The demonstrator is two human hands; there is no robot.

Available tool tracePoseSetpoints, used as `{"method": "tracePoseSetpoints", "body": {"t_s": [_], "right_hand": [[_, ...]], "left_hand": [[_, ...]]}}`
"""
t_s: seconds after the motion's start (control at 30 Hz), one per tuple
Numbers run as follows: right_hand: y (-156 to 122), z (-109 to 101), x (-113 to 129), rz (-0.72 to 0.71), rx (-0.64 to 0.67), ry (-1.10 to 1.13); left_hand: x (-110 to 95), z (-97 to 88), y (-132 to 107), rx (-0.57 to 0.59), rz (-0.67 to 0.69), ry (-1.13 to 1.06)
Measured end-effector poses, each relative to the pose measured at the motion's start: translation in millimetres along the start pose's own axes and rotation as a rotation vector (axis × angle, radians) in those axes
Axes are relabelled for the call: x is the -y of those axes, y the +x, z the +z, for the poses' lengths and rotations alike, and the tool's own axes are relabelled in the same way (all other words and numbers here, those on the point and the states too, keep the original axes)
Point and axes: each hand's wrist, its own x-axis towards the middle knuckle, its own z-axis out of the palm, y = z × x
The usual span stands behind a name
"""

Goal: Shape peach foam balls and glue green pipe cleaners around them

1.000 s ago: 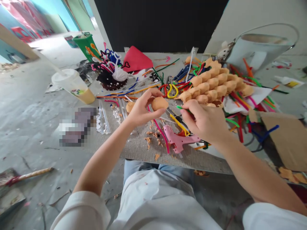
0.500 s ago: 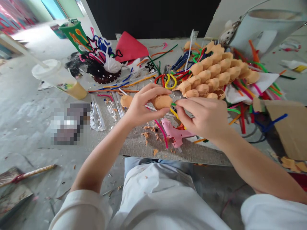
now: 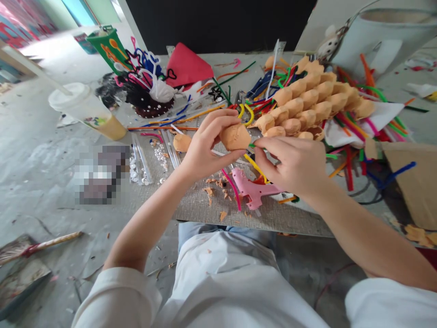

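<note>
My left hand [image 3: 205,148] is closed around a small tan foam piece [image 3: 235,136], held above the grey mat [image 3: 201,207]. My right hand [image 3: 292,164] pinches a green pipe cleaner [image 3: 251,145] whose tip touches the foam piece's right edge. A pink glue gun [image 3: 252,189] lies on the mat just below both hands. Tan foam crumbs [image 3: 215,189] are scattered under my left wrist.
A cluster of tan foam cups [image 3: 307,107] and many coloured pipe cleaners [image 3: 355,136] fill the right of the mat. A lidded drink cup [image 3: 87,111] lies at left, a red felt cone [image 3: 187,66] and a dark decorated dome [image 3: 150,107] behind. Cardboard [image 3: 413,182] sits at right.
My right hand rose from the mat with the green pipe cleaner and brought its tip to the foam piece. My left hand tilted the foam piece slightly upward.
</note>
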Motion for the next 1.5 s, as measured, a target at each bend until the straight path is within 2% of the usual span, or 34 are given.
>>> {"method": "tracePoseSetpoints", "body": {"t_s": [0.1, 0.23, 0.4, 0.6, 0.8, 1.0, 1.23, 1.5], "right_hand": [[0.2, 0.8, 0.4, -0.007, -0.017, 0.011], [-0.3, 2.7, 0.9, 0.012, -0.021, 0.022], [-1.1, 1.9, 1.6, 0.029, -0.067, 0.012], [-0.7, -0.9, 5.0, 0.028, -0.053, -0.030], [-0.5, -1.0, 8.3, 0.067, 0.016, -0.026], [-1.4, -3.4, 10.1, 0.044, 0.050, -0.023], [-1.3, -4.3, 9.7, 0.036, 0.013, 0.062], [-1.5, -2.4, 10.2, 0.047, 0.068, 0.018]], "left_hand": [[-5.4, -2.8, 1.1, 0.016, -0.002, -0.016], [-6.3, -1.6, -0.2, 0.007, -0.072, -0.083], [-1.9, 2.7, -1.8, 0.090, -0.087, -0.181], [-1.5, 2.7, -2.0, 0.097, -0.144, -0.160], [-8.0, 8.0, -3.3, 0.058, -0.141, -0.142], [-13.5, 14.6, -5.7, -0.017, -0.125, -0.051], [-9.8, 15.7, -7.1, -0.011, -0.129, -0.049], [-9.9, 14.6, -5.6, -0.013, -0.089, -0.038]]}}
